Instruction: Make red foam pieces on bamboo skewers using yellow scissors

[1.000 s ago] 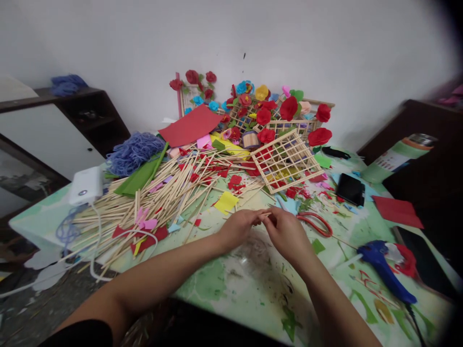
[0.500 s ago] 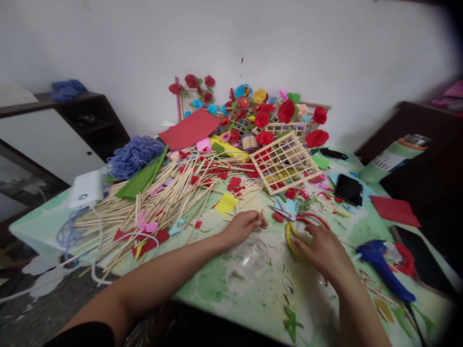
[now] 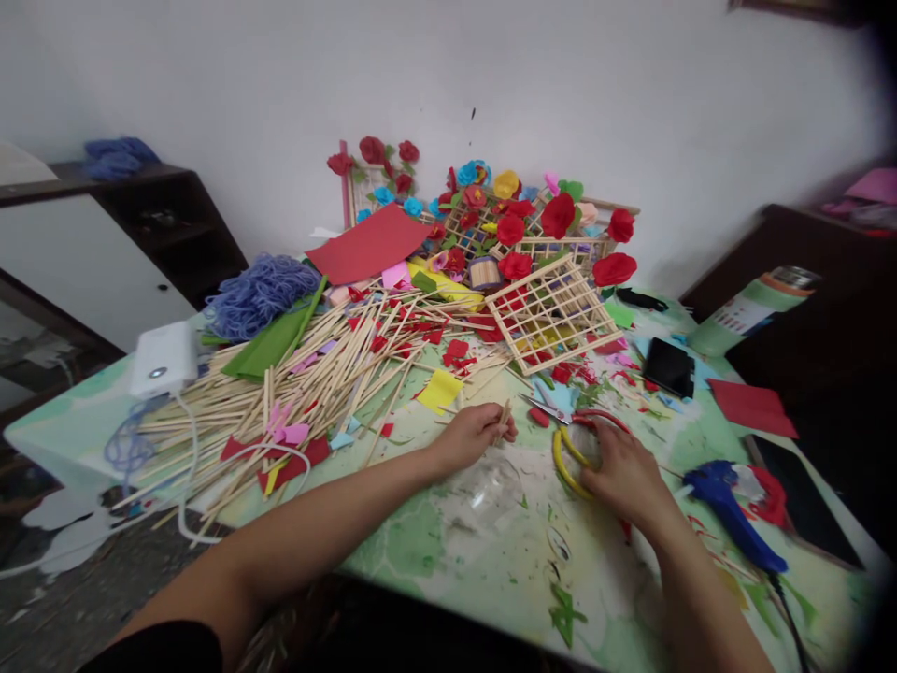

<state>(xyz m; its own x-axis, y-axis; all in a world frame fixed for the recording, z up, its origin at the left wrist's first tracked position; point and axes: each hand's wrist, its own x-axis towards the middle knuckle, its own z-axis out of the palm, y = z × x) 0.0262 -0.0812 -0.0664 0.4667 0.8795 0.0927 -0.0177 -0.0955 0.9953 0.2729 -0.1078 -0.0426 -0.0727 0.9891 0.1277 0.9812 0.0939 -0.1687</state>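
Observation:
Pinched in the fingers of my left hand (image 3: 476, 437) are short pieces of thin wooden stick (image 3: 504, 421), held just above the table. A pair of scissors (image 3: 553, 411) lies to the right, blades pointing left and slightly parted. My right hand (image 3: 627, 472) is curled over its red and yellow handles, with the fingers at the red loop and the thumb beside the yellow one. Below my left hand is a clear plastic piece (image 3: 494, 491). A small red scrap (image 3: 539, 417) rests by the blades, and a yellow paper square (image 3: 440, 391) lies beyond my left hand.
Loose wooden sticks (image 3: 336, 374) spread across the left, with blue yarn (image 3: 263, 294) behind. A stick lattice (image 3: 553, 313) and paper flowers (image 3: 511, 229) stand at the back. On the right are a blue glue gun (image 3: 735, 514), a phone (image 3: 669, 366) and a bottle (image 3: 749, 313).
My right hand has shifted slightly, its fingers closer around the scissors' handles. The left hand keeps its hold on the sticks, which have turned a little. The view has shifted slightly.

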